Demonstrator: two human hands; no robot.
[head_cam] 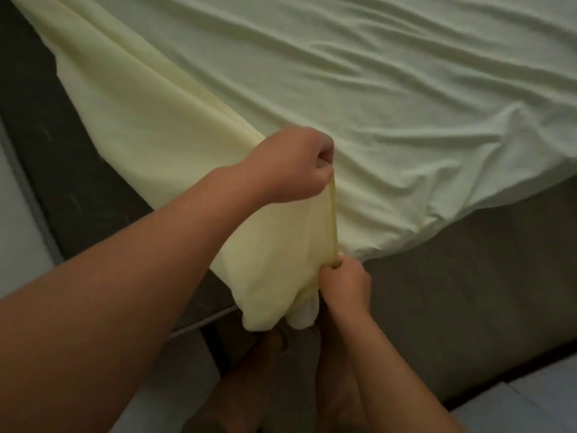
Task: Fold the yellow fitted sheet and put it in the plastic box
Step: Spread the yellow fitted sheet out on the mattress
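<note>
Left hand (292,164) and right hand (345,284) both pinch the sheet (162,132) edge taut between them; the rest trails far-left across the bed (468,292).

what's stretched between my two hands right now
In the head view, a taut edge of the yellow fitted sheet runs straight from the left hand down to the right hand.

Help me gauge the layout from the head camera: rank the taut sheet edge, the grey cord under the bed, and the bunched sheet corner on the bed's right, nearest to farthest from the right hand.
1. Taut sheet edge: in the right hand grip, running up to the left hand.
2. Grey cord: lower left, under the bed.
3. Bunched sheet corner: far upper right.
</note>
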